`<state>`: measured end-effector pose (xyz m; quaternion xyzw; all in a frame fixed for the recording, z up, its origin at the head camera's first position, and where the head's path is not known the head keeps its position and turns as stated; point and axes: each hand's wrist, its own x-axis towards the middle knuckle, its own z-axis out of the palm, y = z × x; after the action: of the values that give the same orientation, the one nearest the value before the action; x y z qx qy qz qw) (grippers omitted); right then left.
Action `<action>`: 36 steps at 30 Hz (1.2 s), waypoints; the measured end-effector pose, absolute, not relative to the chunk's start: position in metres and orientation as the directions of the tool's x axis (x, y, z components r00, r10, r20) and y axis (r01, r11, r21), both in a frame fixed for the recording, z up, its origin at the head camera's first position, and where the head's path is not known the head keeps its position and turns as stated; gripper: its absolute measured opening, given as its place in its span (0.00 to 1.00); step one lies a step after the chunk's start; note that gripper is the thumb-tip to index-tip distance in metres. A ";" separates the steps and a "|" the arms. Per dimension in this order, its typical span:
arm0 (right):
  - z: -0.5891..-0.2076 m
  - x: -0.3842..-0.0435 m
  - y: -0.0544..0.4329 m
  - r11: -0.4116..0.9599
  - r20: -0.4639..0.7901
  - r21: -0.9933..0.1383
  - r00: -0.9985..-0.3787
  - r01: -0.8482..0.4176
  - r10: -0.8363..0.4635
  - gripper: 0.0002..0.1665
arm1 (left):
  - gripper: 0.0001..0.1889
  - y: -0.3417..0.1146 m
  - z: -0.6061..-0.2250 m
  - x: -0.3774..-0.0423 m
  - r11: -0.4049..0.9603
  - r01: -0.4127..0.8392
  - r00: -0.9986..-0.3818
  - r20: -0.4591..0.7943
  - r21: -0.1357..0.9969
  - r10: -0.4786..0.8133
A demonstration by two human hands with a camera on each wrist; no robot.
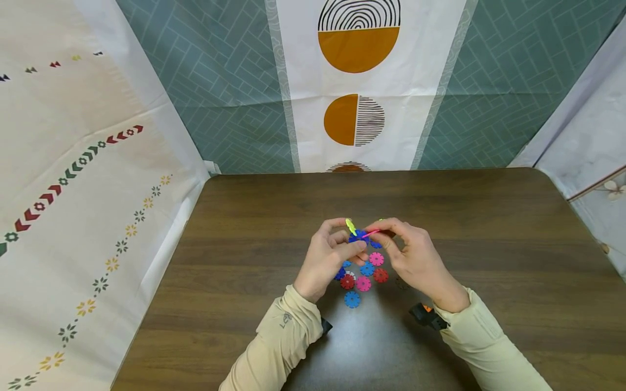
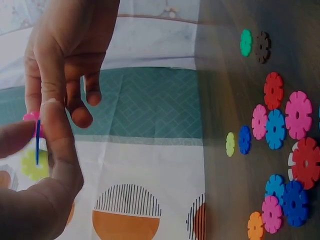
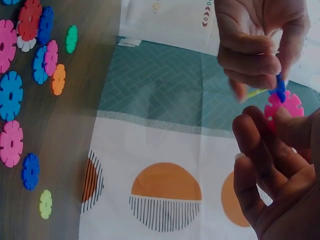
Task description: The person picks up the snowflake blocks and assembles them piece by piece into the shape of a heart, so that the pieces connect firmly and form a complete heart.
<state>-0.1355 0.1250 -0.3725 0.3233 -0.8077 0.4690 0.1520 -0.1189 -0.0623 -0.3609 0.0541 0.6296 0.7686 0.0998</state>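
Above the table, my left hand (image 1: 326, 258) pinches a blue notched disc (image 1: 358, 237) between thumb and fingers. A yellow-green disc (image 1: 350, 226) stands at an angle against the blue one, seemingly slotted into it. From the other side, my right hand (image 1: 413, 259) pinches a pink disc (image 3: 289, 104) by thumb and fingertips. The pink disc meets the blue disc's edge in the right wrist view; whether their notches interlock I cannot tell. In the left wrist view the blue disc shows edge-on, and fingers partly cover all three pieces.
Several loose discs lie below the hands, among them a red disc (image 1: 381, 275), a light blue disc (image 1: 352, 299) and a pink disc (image 1: 363, 283). An orange disc (image 2: 255, 226) and a green disc (image 2: 246, 42) lie farther out on the brown table (image 1: 235, 282). Patterned cloth hangs behind.
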 end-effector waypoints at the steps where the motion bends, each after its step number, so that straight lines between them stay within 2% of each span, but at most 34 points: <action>1: -0.373 -0.136 0.126 0.335 0.542 -0.668 -0.743 -0.664 -0.392 0.18 | 0.28 -0.062 -0.361 -0.119 -0.186 -0.093 -0.971 -0.048 0.978 0.234; 3: -0.373 -0.137 0.126 0.306 0.538 -0.677 -0.734 -0.669 -0.415 0.19 | 0.30 -0.063 -0.361 -0.119 -0.189 -0.103 -0.967 -0.053 0.977 0.251; 7: -0.373 -0.139 0.129 0.287 0.556 -0.662 -0.711 -0.692 -0.431 0.20 | 0.28 -0.064 -0.363 -0.121 -0.207 -0.122 -0.965 -0.067 0.971 0.254; 11: -0.373 -0.142 0.141 0.398 0.505 -0.652 -0.761 -0.645 -0.408 0.22 | 0.27 -0.064 -0.363 -0.123 -0.225 -0.144 -0.969 -0.091 0.964 0.229; 14: -0.378 -0.147 0.157 0.520 0.337 -0.678 -0.849 -0.519 -0.407 0.22 | 0.26 -0.065 -0.363 -0.124 -0.245 -0.147 -0.973 -0.095 0.958 0.211; 17: -0.389 -0.155 0.176 0.641 0.100 -0.678 -0.909 -0.361 -0.405 0.22 | 0.25 -0.067 -0.363 -0.125 -0.265 -0.135 -0.976 -0.083 0.955 0.200; 20: -0.406 -0.160 0.192 0.753 -0.111 -0.613 -0.916 -0.242 -0.385 0.24 | 0.25 -0.070 -0.363 -0.124 -0.280 -0.122 -0.979 -0.069 0.952 0.190; 23: -0.420 -0.163 0.203 0.828 -0.232 -0.523 -0.901 -0.201 -0.366 0.26 | 0.25 -0.073 -0.363 -0.123 -0.284 -0.104 -0.980 -0.050 0.953 0.191; 28: -0.433 -0.164 0.213 0.860 -0.259 -0.464 -0.896 -0.213 -0.361 0.24 | 0.22 -0.076 -0.364 -0.125 -0.267 -0.067 -0.974 -0.006 0.961 0.225; 34: -0.436 -0.165 0.212 0.842 -0.277 -0.499 -0.882 -0.206 -0.381 0.22 | 0.20 -0.074 -0.363 -0.123 -0.205 -0.040 -0.968 0.013 0.978 0.251; 36: -0.438 -0.165 0.212 0.831 -0.287 -0.522 -0.879 -0.190 -0.381 0.19 | 0.20 -0.073 -0.363 -0.122 -0.170 -0.036 -0.966 0.010 0.985 0.260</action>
<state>-0.1653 0.2117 -0.4375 0.1524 -0.9372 0.2471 -0.1935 -0.1220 -0.0733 -0.3633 0.0880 0.6369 0.7597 0.0974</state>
